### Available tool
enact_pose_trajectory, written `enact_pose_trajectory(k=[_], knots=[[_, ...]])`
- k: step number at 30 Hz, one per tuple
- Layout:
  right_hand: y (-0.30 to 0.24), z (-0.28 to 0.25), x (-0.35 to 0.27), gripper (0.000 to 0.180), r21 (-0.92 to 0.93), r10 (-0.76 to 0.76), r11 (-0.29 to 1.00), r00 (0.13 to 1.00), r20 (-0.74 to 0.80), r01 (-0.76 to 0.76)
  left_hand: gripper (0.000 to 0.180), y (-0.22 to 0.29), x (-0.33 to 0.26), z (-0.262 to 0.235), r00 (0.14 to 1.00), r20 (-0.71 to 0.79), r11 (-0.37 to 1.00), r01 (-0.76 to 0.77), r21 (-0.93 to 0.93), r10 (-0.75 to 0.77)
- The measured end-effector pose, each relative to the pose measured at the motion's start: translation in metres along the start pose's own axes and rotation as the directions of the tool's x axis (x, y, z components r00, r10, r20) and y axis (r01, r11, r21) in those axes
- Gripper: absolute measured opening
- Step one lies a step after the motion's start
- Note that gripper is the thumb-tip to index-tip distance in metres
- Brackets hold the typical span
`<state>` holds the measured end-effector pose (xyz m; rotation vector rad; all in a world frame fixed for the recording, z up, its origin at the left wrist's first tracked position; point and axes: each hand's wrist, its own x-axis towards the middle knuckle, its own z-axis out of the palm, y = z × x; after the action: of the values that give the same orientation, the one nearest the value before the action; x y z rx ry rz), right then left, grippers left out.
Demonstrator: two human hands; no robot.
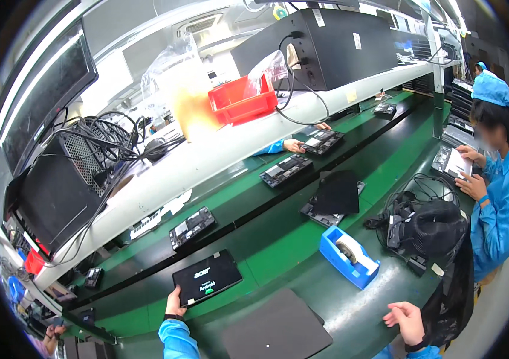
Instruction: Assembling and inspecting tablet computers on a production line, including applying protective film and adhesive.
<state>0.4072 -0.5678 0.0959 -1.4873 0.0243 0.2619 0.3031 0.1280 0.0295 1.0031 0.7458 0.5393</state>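
Head view: my left hand (173, 303) grips the near left corner of a black tablet (221, 276), whose lit screen shows white lettering and a small green figure. The tablet is in front of me, left of the middle, over the green-edged workbench (266, 272); I cannot tell whether it rests there or is lifted clear. My right hand (407, 322) is empty, its fingers loosely spread and a little bent, near the bench's right edge and well apart from the tablet. Between my hands, dark flat sheets (275, 329) lie overlapping, and beyond them stands a blue tape dispenser (350, 257) with a roll in it. Right of that sits a heap of black mesh and cables (428, 224). Past the tablet, an opened device (193, 229) shows its inner parts, with another opened device (286, 172) farther along; a black panel (337, 192) partly covers a third unit. A co-worker's hand (293, 145) reaches in under the shelf, touching one more unit, while a person in blue (499, 203) at my right has both hands on a pale-topped device (450, 161)
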Motion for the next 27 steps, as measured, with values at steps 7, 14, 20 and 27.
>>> enact_pose_trajectory(k=[7,14,20,27], knots=[[0.021,-0.011,0.016,0.017,-0.031,-0.057,0.998,0.992,-0.114,0.053,0.023,0.018,-0.009,0.027,0.361,0.109,0.02,-0.336,0.942,0.926],[0.048,0.003,0.043,0.013,-0.184,-0.132,0.977,0.981,-0.143,0.105,0.035,0.019,-0.106,0.274,0.869,0.445,0.704,-0.177,0.688,-0.216],[0.043,0.004,0.036,0.013,-0.214,-0.215,0.962,0.954,-0.208,0.171,0.04,-0.065,-0.031,0.402,0.845,0.317,0.781,0.173,0.6,-0.431],[0.034,0.001,0.028,0.014,-0.005,-0.174,0.984,0.951,-0.254,0.179,0.043,-0.127,0.005,0.473,0.951,0.12,0.894,0.217,0.393,-0.283]])
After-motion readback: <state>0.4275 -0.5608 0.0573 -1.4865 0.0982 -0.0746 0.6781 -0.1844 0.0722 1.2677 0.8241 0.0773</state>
